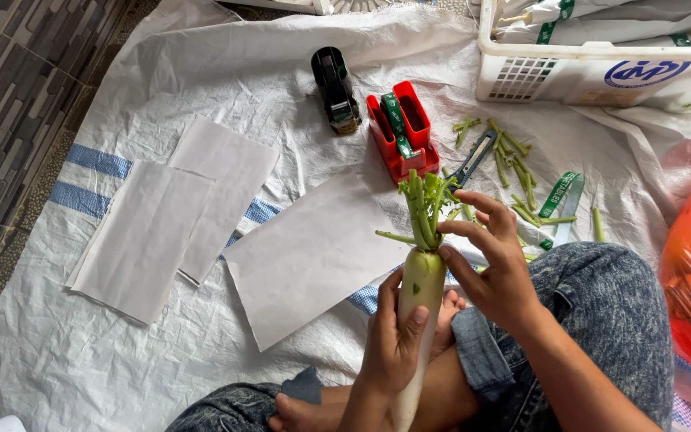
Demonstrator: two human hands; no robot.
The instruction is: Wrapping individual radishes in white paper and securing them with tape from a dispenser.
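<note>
Radish (421, 284) | left hand (393, 344) grips | right hand (493, 260) at stalks (425, 204)

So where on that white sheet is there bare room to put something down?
Bare sheet lies left of the black tape dispenser, above the paper sheets, and along the near-left corner below them. It is crowded right of the red dispenser, where cut stems and a knife lie.

Seated on a white woven sheet (201, 80), a person grips a white radish (421, 280) upright in the left hand (393, 344) | right hand (493, 264) fingers its cut green stalks (425, 204) | red tape dispenser (401, 136), paper sheets (305, 256), trimmed stems (513, 160) and, apparently, a knife (473, 156) lie near | white basket (601, 72) beyond.
</note>
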